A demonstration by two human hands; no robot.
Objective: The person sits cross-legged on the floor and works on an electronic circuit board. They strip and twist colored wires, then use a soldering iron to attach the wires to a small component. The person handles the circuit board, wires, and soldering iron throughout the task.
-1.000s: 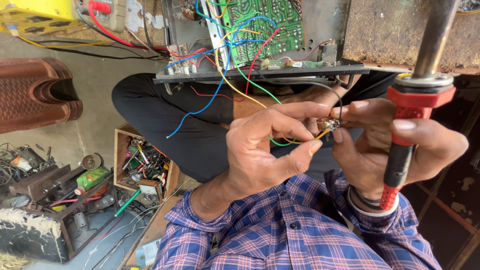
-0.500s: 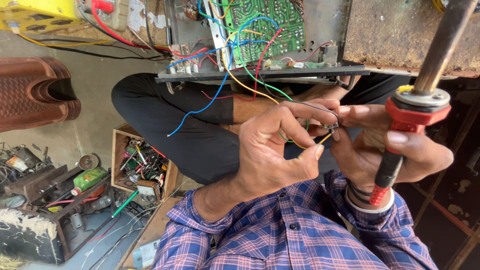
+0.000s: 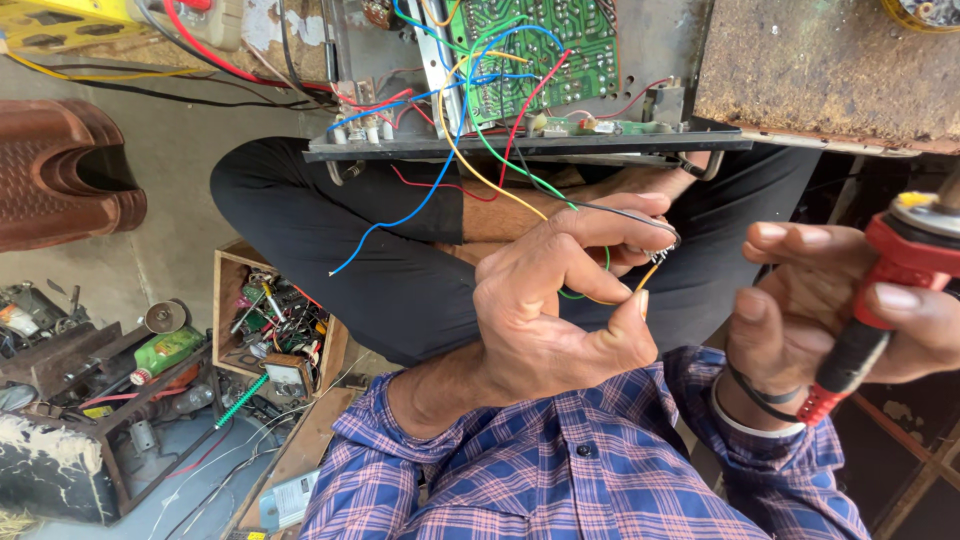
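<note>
We see the left hand (image 3: pixel 560 310) pinched shut, thumb and fingers curled on thin wires (image 3: pixel 500 185), plastic-coated in yellow, green and blue, with a small part at the fingertips too small to make out. The wires run up to a green circuit board (image 3: pixel 545 45) set in a grey metal chassis (image 3: pixel 520 145) that lies across the lap. The right hand (image 3: pixel 820 320) is wrapped tight round a soldering iron (image 3: pixel 880 300), red moulded grip with a black band, its metal shaft leaving the frame at the right edge. The two hands sit near each other, not touching. To the right, a rusty, pitted tabletop (image 3: pixel 820 70). Lower left on the floor, an open wooden box (image 3: pixel 225 300) holds a jumble of small tools and parts. Beside it, a green-handled screwdriver (image 3: pixel 240 402).
</note>
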